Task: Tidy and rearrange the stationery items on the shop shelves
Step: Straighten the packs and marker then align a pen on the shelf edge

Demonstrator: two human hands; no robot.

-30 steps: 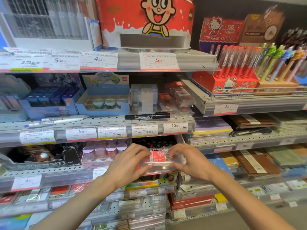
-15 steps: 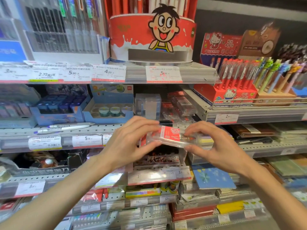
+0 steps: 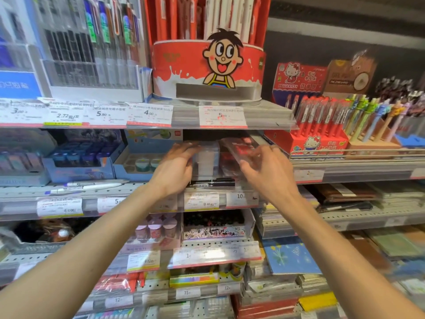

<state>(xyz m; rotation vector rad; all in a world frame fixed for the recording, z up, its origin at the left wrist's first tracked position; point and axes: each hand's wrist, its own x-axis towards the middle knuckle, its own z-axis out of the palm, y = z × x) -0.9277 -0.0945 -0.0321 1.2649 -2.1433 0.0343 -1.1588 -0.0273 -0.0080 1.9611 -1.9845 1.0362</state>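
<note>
A clear plastic packet with a red label (image 3: 239, 147) is held up at the second shelf, over a pile of similar red-labelled packets (image 3: 226, 163). My right hand (image 3: 266, 171) grips its right end with curled fingers. My left hand (image 3: 177, 166) reaches in beside it with fingers stretched toward a clear plastic box (image 3: 207, 157); whether it still touches the packet is hidden by blur. A black marker (image 3: 212, 182) lies along the shelf's front edge below both hands.
A blue tray of tape rolls (image 3: 142, 161) stands left of the clear box. A big red cartoon pen display (image 3: 207, 70) sits on the shelf above. Red Hello Kitty pen boxes (image 3: 319, 132) fill the right rack. Price labels (image 3: 202, 201) line the shelf fronts; notebooks (image 3: 289, 254) are stacked below right.
Both hands lifted the packet from the lower shelf up to the second shelf and pushed it inward over the pile. The view tilted upward.
</note>
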